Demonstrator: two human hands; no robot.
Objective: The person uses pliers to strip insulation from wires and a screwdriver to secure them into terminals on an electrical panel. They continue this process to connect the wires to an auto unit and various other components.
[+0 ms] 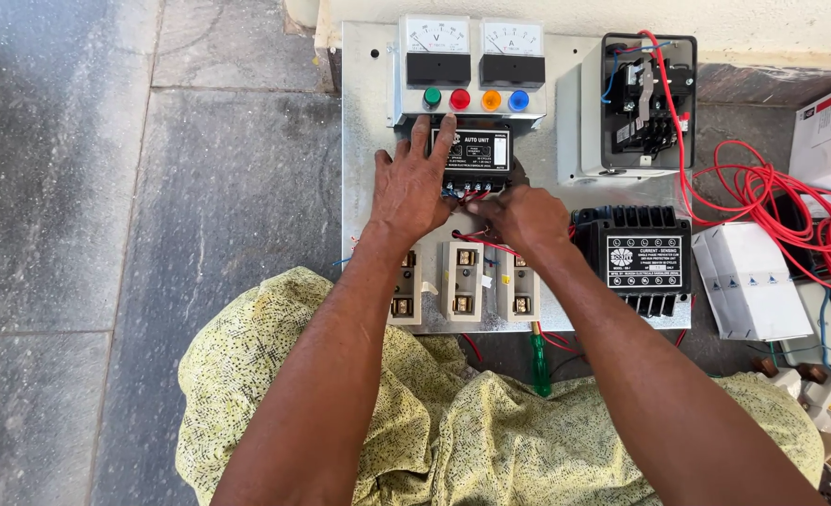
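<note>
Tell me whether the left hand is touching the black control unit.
Touching. The head view shows the left hand lying flat on the black control unit, fingers spread over its left edge and top.

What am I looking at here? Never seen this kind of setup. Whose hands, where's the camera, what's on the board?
There is one picture, taken by a camera worn on a person's head and looking down at their own two bare hands. No robot is involved.

A grey metal mounting panel lies flat on a stone floor. At its top sits a meter box with two analogue dials and four coloured buttons. Below that is a small black control unit. Right of it are an open starter box and a black sensing relay. Three white fuse holders line the near edge.

The left hand rests flat on the control unit. The right hand pinches red wires at the unit's lower terminals. A loose coil of red wire lies to the right, and a green-handled screwdriver lies near the person's lap.
</note>
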